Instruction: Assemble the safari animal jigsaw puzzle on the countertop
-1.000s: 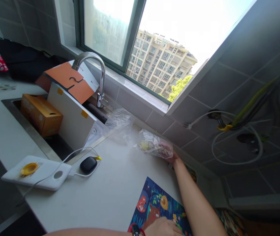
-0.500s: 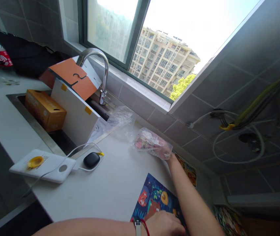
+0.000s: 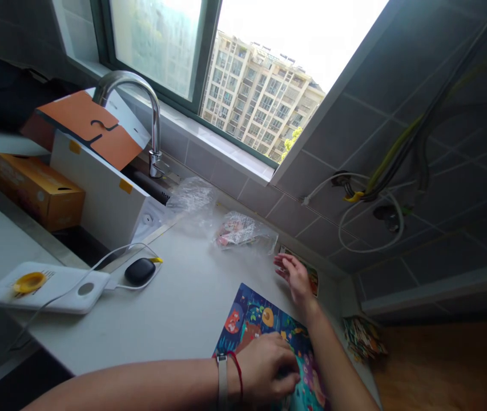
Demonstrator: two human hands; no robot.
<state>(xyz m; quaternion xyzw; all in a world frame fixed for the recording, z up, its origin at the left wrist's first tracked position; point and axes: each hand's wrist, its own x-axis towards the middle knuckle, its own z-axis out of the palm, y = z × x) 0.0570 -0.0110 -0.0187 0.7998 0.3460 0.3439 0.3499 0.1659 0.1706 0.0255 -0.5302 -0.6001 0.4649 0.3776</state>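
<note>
My left hand [image 3: 269, 365], with a watch and a red string at the wrist, rests over the dark blue picture sheet [image 3: 247, 314] with cartoon animals. Its fingers curl down, and whatever is under them is hidden. My right hand [image 3: 293, 277] is above the counter, fingers apart and holding nothing, between the sheet and a clear plastic bag [image 3: 243, 231]. Pinkish pieces show through that bag. Behind the right hand, a small colourful card [image 3: 314, 278] lies against the wall.
A second clear plastic bag [image 3: 194, 197] lies near the faucet [image 3: 155, 125]. An orange box [image 3: 40, 188] and a white box [image 3: 97, 188] stand in the sink. A white power bank [image 3: 65, 291] and black case [image 3: 140, 272] sit on the counter [image 3: 170, 325].
My right hand has come out of the plastic bag and moved back toward me, its fingers now apart. The bag stays by the wall. The view has shifted to the right.
</note>
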